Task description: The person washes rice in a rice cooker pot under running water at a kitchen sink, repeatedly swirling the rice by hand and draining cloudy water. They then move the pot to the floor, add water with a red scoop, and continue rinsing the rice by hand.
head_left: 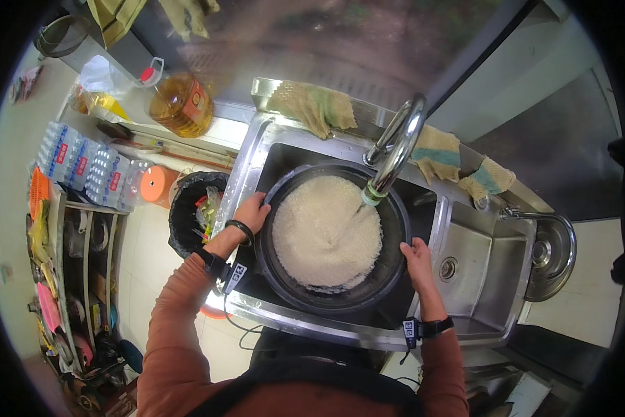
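A wide black basin [389, 278] sits in the larger left bowl of a steel double sink. White rice [319, 229] fills much of it. From the chrome faucet [403, 149], water runs onto the right part of the rice. My left hand [252, 213] grips the basin's rim at its left side, the thumb toward the rim. On the opposite side, slightly lower, my right hand [417, 258] holds the rim with its fingers on the edge. Fingers underneath the rim are partly hidden on both sides.
The smaller sink bowl [465, 278] lies to the right, beside a second curved tap [563, 229]. Cloths [312, 105] hang along the sink's back edge. A lined bin [184, 215] stands left, with an oil jug [182, 104] behind it. A crowded shoe rack [83, 271] lines the left wall.
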`<state>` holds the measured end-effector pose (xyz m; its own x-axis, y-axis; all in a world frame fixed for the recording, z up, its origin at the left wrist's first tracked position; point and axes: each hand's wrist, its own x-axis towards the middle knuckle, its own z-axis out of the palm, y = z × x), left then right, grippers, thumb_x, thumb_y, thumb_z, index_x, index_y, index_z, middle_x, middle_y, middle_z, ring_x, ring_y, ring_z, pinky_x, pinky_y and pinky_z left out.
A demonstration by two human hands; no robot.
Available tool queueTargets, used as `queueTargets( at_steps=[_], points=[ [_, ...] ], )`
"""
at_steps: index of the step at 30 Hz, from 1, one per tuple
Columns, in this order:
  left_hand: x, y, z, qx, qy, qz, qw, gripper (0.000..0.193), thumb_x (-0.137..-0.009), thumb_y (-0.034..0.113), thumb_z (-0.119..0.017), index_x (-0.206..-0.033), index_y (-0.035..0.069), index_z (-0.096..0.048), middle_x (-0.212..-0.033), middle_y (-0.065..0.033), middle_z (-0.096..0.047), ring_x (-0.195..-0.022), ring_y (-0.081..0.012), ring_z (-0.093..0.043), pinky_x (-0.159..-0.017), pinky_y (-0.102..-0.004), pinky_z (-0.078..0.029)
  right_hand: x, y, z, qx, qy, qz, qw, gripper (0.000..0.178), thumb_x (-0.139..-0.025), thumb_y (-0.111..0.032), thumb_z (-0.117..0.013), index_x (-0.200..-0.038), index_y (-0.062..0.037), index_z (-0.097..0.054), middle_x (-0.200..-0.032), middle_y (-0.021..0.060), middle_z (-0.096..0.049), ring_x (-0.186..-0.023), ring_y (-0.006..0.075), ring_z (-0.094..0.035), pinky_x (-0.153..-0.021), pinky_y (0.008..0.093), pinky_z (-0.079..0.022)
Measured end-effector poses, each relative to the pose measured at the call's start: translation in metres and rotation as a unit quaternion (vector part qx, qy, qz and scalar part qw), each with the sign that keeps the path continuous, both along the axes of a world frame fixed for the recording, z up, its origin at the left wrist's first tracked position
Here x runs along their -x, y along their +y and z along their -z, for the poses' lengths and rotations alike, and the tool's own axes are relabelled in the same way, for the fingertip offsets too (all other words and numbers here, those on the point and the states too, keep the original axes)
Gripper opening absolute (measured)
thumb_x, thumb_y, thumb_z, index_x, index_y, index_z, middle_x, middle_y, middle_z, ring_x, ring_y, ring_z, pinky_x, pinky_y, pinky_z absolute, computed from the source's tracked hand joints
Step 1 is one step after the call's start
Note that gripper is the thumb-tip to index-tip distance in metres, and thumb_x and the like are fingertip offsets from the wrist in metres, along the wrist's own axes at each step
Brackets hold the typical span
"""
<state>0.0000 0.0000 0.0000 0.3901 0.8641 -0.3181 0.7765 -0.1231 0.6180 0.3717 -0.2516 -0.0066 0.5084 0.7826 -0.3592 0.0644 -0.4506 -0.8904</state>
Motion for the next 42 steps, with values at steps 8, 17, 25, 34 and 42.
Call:
queueTargets(
  at_steps=[8,17,25,34,42],
  points=[
    [0.001,0.053,0.002,-0.045,0.096,0.028,0.994,0.032,-0.086,0.024,-0.057,-0.106,-0.001,-0.056,-0.097,-0.0258,-0.064,-0.092,-0.042,-0.061,-0.081,-0.0465,-0.048,0.043,0.036,0.029,0.027,0.013,0.041,0.999,0.014,-0.09,-0.017,-0.06,-0.09,-0.0048,-0.054,-0.066,-0.0032,-0.047,-0.05,0.0076,-0.046,-0.038,0.0238,-0.034],
    [-0.04,0.052,-0.053,-0.238,0.253,0.183,0.92,0.014,-0.087,0.01,-0.046,-0.091,0.002,-0.057,-0.078,-0.0183,-0.067,-0.072,-0.0353,-0.067,-0.062,-0.0461,-0.054,0.057,0.039,0.046,-0.001,-0.096,0.048,0.994,0.017,-0.09,-0.016,-0.06,-0.085,-0.0032,-0.049,-0.068,-0.004,-0.042,-0.059,0.0066,-0.04,-0.053,0.0242,-0.036],
    [-0.128,0.073,0.01,-0.135,-0.101,0.381,0.909,0.028,-0.087,0.008,-0.048,-0.113,0.003,-0.059,-0.125,-0.0168,-0.056,-0.112,-0.0324,-0.055,-0.095,-0.0372,-0.045,0.057,0.039,0.051,0.096,-0.097,0.047,0.99,0.029,-0.088,-0.027,-0.059,-0.092,0.0011,-0.053,-0.078,0.0178,-0.058,-0.074,0.0328,-0.055,-0.073,0.0411,-0.043],
    [-0.071,0.049,0.089,0.094,0.2,0.163,0.961,0.076,-0.078,0.048,-0.062,-0.134,0.001,-0.041,-0.115,-0.0278,-0.059,-0.107,-0.0387,-0.059,-0.092,-0.0409,-0.046,0.066,0.046,0.019,0.092,-0.086,0.052,0.991,0.029,-0.089,-0.027,-0.057,-0.094,0.0004,-0.053,-0.076,0.0181,-0.058,-0.073,0.0334,-0.056,-0.069,0.0407,-0.043],
    [-0.094,-0.044,0.11,0.209,-0.066,0.126,0.968,0.089,-0.069,0.037,-0.076,-0.139,0.001,-0.034,-0.131,-0.0279,-0.047,-0.119,-0.0379,-0.05,-0.097,-0.0412,-0.043,0.067,0.051,0.011,0.103,-0.116,0.046,0.987,0.026,-0.089,-0.024,-0.059,-0.092,0.0012,-0.053,-0.073,0.0147,-0.054,-0.07,0.0287,-0.053,-0.066,0.0393,-0.041]
  ],
)
